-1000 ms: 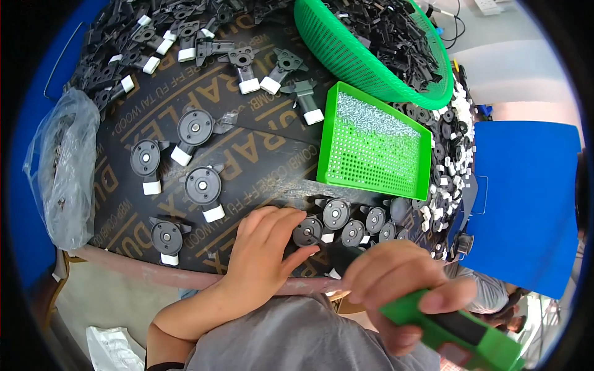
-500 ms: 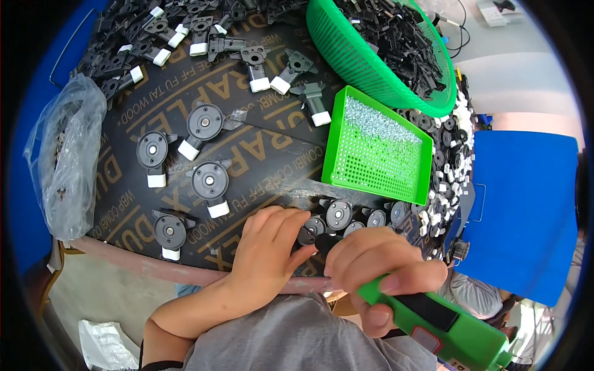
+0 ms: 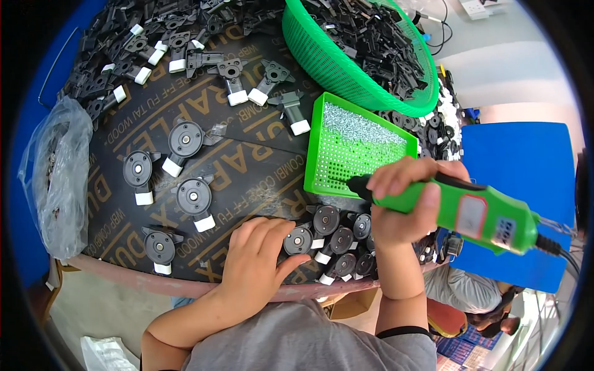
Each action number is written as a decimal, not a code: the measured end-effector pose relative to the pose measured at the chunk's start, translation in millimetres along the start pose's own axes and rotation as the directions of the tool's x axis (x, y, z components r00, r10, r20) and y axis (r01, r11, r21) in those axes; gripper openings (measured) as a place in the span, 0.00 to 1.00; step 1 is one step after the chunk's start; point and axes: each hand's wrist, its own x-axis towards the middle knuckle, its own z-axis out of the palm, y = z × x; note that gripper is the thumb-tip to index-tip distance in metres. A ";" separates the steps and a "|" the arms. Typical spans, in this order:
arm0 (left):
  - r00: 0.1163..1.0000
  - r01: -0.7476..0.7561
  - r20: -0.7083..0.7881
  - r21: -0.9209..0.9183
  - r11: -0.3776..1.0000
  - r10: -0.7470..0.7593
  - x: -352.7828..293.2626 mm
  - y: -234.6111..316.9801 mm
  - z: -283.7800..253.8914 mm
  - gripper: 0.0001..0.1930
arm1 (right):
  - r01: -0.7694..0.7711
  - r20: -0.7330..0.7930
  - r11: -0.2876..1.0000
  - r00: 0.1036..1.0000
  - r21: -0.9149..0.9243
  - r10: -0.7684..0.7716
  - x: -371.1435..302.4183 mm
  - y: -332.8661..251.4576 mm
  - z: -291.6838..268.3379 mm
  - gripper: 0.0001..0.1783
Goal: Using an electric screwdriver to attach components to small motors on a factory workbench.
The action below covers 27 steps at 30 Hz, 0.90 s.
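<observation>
My right hand is closed round a green electric screwdriver with a black nose. Its thin bit reaches over the low part of a green perforated tray, which has small silvery screws heaped along its far side. By the table's near edge, my left hand curls its fingers and thumb about a round black disc part. Just right of that part, several similar black disc parts with white ends sit close together, some partly behind my right forearm.
Several finished-looking disc parts lie spread at the left. Black brackets are piled at the back. A green basket of black pieces stands behind the tray. A clear plastic bag lies at the left edge. A person sits at the right.
My right hand has lifted the screwdriver off the disc part and swung it up and right to the tray. My left hand stays at the part, which now shows more fully.
</observation>
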 end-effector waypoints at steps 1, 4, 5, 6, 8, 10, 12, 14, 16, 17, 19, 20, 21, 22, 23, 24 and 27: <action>1.000 0.003 0.000 -0.001 1.000 -0.003 0.1 0.2 0.1 0.28 | 0.000 0.000 1.000 1.000 -0.001 0.000 0.0 4.7 -0.3 0.20; 1.000 0.005 0.001 -0.003 1.000 -0.005 0.7 0.6 0.0 0.28 | -0.010 0.004 0.993 1.000 0.119 0.010 -2.2 12.0 -6.1 0.23; 1.000 0.004 0.003 -0.002 1.000 -0.004 0.6 0.3 0.0 0.28 | -0.011 0.004 0.993 1.000 0.120 0.011 -2.6 12.5 -5.6 0.23; 1.000 0.005 0.003 -0.002 1.000 -0.005 0.4 0.0 0.3 0.28 | -0.019 0.002 0.992 1.000 0.126 0.019 -3.0 12.8 -4.5 0.23; 1.000 0.005 -0.003 -0.004 1.000 -0.005 0.5 0.3 0.2 0.28 | -0.024 -0.004 0.992 1.000 0.127 0.025 -2.6 11.4 -4.3 0.23; 1.000 0.004 -0.002 -0.005 1.000 -0.004 0.5 0.6 -0.1 0.28 | -0.031 0.022 0.992 0.999 0.122 0.028 -2.2 10.8 -4.6 0.23; 1.000 0.004 -0.003 -0.006 1.000 -0.004 0.1 0.5 0.1 0.28 | -0.031 0.028 0.993 0.999 0.113 0.028 -2.6 10.9 -4.9 0.23; 1.000 0.007 -0.006 0.002 1.000 -0.007 0.0 -0.8 0.2 0.28 | -0.034 0.037 0.993 0.999 0.109 0.030 -2.5 8.3 -3.9 0.23; 1.000 0.007 -0.005 -0.002 1.000 -0.007 0.5 -0.6 -0.1 0.28 | 0.027 0.018 0.998 0.999 0.051 -0.028 -2.5 -8.5 -2.7 0.18; 1.000 0.009 -0.004 -0.005 1.000 -0.009 -0.4 -0.6 -0.5 0.28 | 0.047 -0.007 0.994 0.999 0.099 -0.047 -5.7 -20.6 -0.8 0.18; 1.000 0.008 -0.007 -0.008 1.000 -0.008 0.9 1.5 -0.6 0.28 | -0.061 -0.013 0.975 0.998 0.212 0.065 -15.3 -61.3 -0.2 0.24; 1.000 -0.002 -0.007 -0.012 1.000 0.002 1.1 2.3 -0.9 0.28 | -0.027 0.037 0.966 0.999 0.257 0.018 -21.9 -70.8 2.7 0.24; 1.000 0.000 -0.001 -0.012 1.000 0.000 0.6 3.6 -1.3 0.28 | 0.004 0.084 0.953 0.996 0.303 -0.031 -29.1 -77.0 7.4 0.23; 1.000 0.005 -0.007 -0.001 1.000 -0.005 0.2 2.8 -0.7 0.28 | 0.034 0.114 0.978 0.992 0.205 -0.058 -37.7 -75.7 14.3 0.18; 1.000 0.010 -0.013 0.010 1.000 -0.010 -0.4 1.6 -0.4 0.28 | 0.027 0.114 0.977 0.992 0.212 -0.052 -45.1 -73.3 17.0 0.18; 1.000 0.019 -0.012 0.016 1.000 -0.019 -1.3 0.0 -0.3 0.28 | 0.046 0.170 0.979 0.982 0.197 -0.080 -52.8 -69.5 18.1 0.19; 1.000 -0.002 -0.005 0.014 1.000 0.002 0.1 1.2 0.5 0.29 | 0.079 0.295 0.983 0.947 0.163 -0.125 -59.3 -65.7 12.3 0.21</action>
